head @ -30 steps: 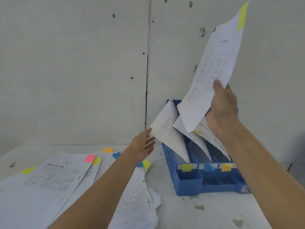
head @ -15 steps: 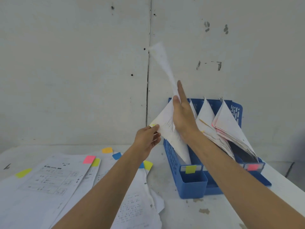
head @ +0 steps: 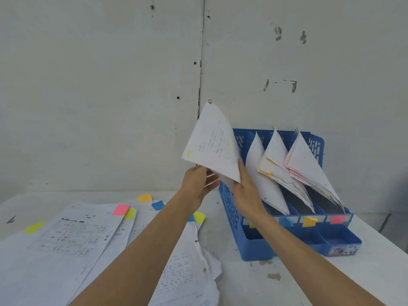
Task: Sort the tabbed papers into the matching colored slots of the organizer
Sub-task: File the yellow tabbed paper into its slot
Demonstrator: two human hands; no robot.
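Note:
A blue slotted organizer (head: 229,208) stands against the wall, its slots labelled yellow-green, blue, orange (head: 309,221) and pink (head: 337,219). White papers lean in its slots. At the leftmost slot a sheaf of yellow-tabbed papers (head: 213,146) stands tilted. My left hand (head: 199,182) pinches its lower left edge, and my right hand (head: 247,188) presses flat against its right side. Loose tabbed papers (head: 72,235) lie spread on the table to the left, with pink, yellow, orange and blue tabs showing.
The white table (head: 254,281) runs to a grey wall (head: 99,85) close behind the organizer. The organizer's front has small open trays (head: 337,239). Papers overlap under my left forearm near the table's front.
My right hand came down from high on the right, bringing the yellow-tabbed sheet to the leftmost slot, where it now joins the papers my left hand holds.

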